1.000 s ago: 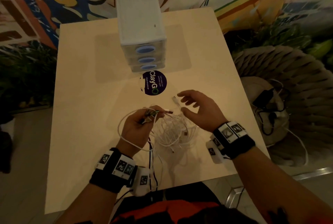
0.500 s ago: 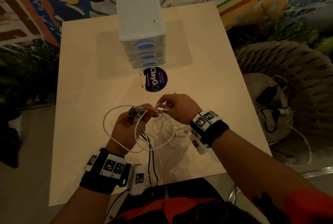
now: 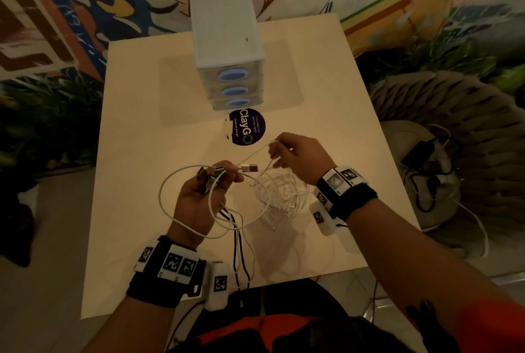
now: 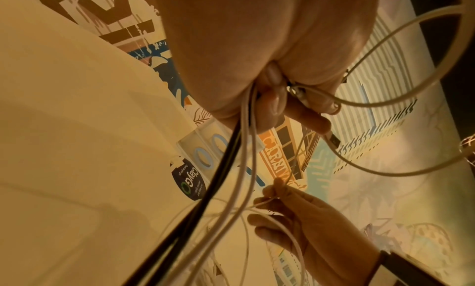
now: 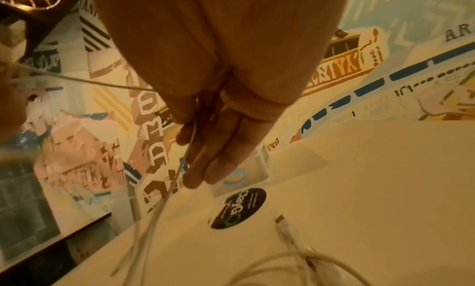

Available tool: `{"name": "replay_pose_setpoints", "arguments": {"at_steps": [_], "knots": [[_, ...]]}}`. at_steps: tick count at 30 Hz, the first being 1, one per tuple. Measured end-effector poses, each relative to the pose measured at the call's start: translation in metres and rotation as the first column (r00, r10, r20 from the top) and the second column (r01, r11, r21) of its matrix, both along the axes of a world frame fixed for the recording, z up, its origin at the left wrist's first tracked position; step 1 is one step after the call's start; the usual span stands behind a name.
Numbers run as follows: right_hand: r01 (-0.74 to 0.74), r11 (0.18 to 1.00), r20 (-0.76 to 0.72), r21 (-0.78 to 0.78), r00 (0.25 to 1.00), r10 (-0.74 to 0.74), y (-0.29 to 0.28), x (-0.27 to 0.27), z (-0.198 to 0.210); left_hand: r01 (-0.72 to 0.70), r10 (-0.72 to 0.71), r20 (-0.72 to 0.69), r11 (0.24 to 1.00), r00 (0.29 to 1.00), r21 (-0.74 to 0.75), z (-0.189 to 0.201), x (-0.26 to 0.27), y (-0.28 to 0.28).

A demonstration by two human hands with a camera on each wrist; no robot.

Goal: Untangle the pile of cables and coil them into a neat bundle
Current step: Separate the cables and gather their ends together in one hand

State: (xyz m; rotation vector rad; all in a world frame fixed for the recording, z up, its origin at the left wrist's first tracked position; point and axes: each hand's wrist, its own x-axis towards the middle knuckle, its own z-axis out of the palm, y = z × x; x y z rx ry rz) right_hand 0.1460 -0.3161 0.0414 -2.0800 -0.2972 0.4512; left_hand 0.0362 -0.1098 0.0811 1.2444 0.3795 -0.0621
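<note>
Over the pale square table [image 3: 136, 153] the left hand [image 3: 199, 199] clenches a bunch of white and black cable ends with a big white loop hanging round it, while the right hand [image 3: 298, 153] pinches one thin white cable [image 3: 255, 155] lifted from the tangled white cable pile [image 3: 284, 196] lying between both wrists

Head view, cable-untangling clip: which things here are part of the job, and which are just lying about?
Part of the job:
- white cable pile on the table
- connector ends and cables gripped in the left hand
- thin white cable pinched by the right hand

Just lying about:
- small drawer unit
- round ClayGo sticker
- black charger on the woven seat
</note>
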Motion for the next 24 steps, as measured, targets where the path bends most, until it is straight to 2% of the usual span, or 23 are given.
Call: {"name": "replay_pose_setpoints", "arguments": {"at_steps": [1, 3, 6, 8, 9, 11, 13, 16, 18, 19, 21, 24], "knots": [[0.031, 0.999, 0.007, 0.037, 0.999, -0.032, 0.0, 0.001, 0.003, -0.056, 0.056, 0.019, 0.998, 0.998, -0.008, 0.003, -0.001, -0.004], [0.066, 0.993, 0.002, 0.093, 0.998, -0.067, -0.001, 0.002, 0.009, -0.08, 0.08, 0.066, 0.997, 0.995, 0.002, 0.002, -0.007, -0.005], [0.085, 0.99, -0.019, 0.113, 0.996, -0.083, -0.002, 0.001, 0.017, -0.062, 0.054, 0.133, 0.996, 0.99, 0.061, -0.005, -0.01, -0.001], [0.085, 0.992, -0.01, 0.088, 0.996, -0.085, -0.003, 0.0, 0.02, -0.06, 0.064, 0.116, 0.998, 0.991, -0.033, -0.008, -0.012, 0.005], [0.081, 0.995, 0.008, 0.065, 0.997, -0.082, -0.005, 0.0, 0.021, -0.067, 0.071, 0.097, 0.997, 0.993, -0.04, -0.008, -0.013, 0.006], [0.073, 0.997, 0.063, -0.01, 0.995, -0.073, -0.008, 0.0, 0.02, -0.074, 0.07, 0.109, 0.997, 0.992, 0.038, -0.007, -0.015, 0.006], [0.07, 0.99, 0.097, -0.123, 0.994, -0.059, -0.012, 0.001, 0.013, -0.048, 0.045, 0.148, 0.999, 0.988, 0.014, -0.007, -0.017, 0.008], [0.02, 0.942, 0.025, -0.335, 1.0, -0.013, -0.017, 0.003, 0.001, 0.056, -0.048, 0.156, 0.997, 0.987, -0.046, -0.007, -0.018, 0.009], [-0.024, 0.94, -0.05, -0.34, 0.999, 0.008, -0.018, -0.001, -0.004, 0.017, 0.001, 0.157, 0.994, 0.988, -0.111, -0.009, -0.018, 0.009], [-0.021, 0.946, -0.044, -0.324, 0.999, 0.007, -0.016, -0.003, -0.007, 0.008, 0.005, 0.188, 0.998, 0.982, -0.07, -0.01, -0.019, 0.007], [0.064, 0.951, 0.081, -0.304, 0.996, -0.041, -0.014, -0.004, -0.01, 0.01, -0.006, 0.231, 1.0, 0.973, -0.013, -0.014, -0.021, 0.005], [0.251, 0.937, 0.244, -0.244, 0.951, -0.191, -0.016, -0.002, -0.005, -0.049, 0.043, 0.206, 0.998, 0.978, 0.025, -0.016, -0.022, 0.005]]}}
